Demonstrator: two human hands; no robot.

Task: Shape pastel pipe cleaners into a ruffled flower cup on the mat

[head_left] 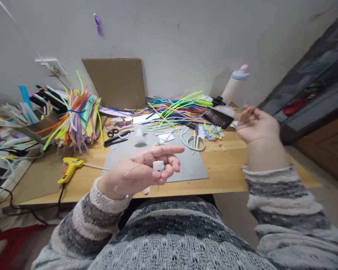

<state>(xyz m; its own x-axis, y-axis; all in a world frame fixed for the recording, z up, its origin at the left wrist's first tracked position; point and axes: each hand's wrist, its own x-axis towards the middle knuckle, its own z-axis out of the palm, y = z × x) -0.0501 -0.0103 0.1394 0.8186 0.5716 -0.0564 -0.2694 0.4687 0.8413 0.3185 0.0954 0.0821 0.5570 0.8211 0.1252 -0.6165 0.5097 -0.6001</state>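
My left hand (146, 167) is over the grey mat (191, 168), palm up. A small white block (158, 166) is pinched between its thumb and fingers, and the index finger points right. Thin, pale strands hang around these fingers. My right hand (256, 123) is raised at the right, fingers curled toward the thumb; whatever they pinch is too small to make out. Beyond my left hand, a white spool (140, 135) stands on the mat, with white-handled scissors (196, 142) to its right.
A yellow glue gun (71, 168) lies left of the mat. Bundled colourful pipe cleaners (79, 116) stand behind it, with more piled loosely (174, 108) by the wall. A phone (218, 117), a white bottle (232, 88) and black pens (116, 138) are at the back.
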